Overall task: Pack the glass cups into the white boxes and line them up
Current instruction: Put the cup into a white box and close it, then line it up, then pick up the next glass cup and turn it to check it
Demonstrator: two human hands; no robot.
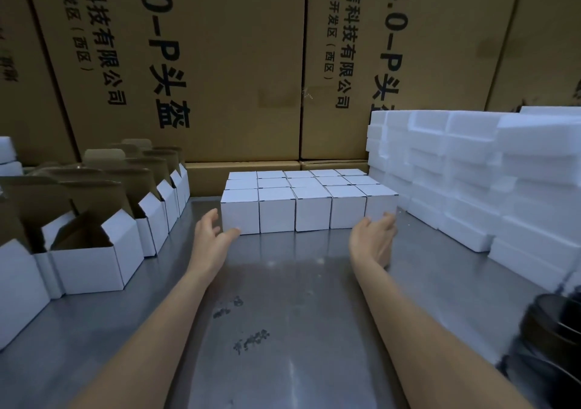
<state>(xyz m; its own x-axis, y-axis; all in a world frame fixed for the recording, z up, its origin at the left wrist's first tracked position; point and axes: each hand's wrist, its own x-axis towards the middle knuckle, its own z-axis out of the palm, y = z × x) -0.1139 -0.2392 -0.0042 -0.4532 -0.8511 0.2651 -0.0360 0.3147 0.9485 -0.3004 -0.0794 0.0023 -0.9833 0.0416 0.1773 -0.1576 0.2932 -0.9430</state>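
Note:
Several closed white boxes (309,202) stand in tidy rows at the back middle of the metal table (298,298). My left hand (212,235) is open, its thumb touching the lower front corner of the leftmost box. My right hand (374,238) is open too, fingers straight, against the front of the rightmost box in the front row. Neither hand holds anything. No glass cup shows clearly; dark round objects (553,330), blurred, sit at the right edge.
Several open white boxes with brown flaps up (94,251) line the left side. White foam blocks (471,176) are stacked high on the right. Big brown cartons (235,62) form a wall behind. Bare table lies between my forearms.

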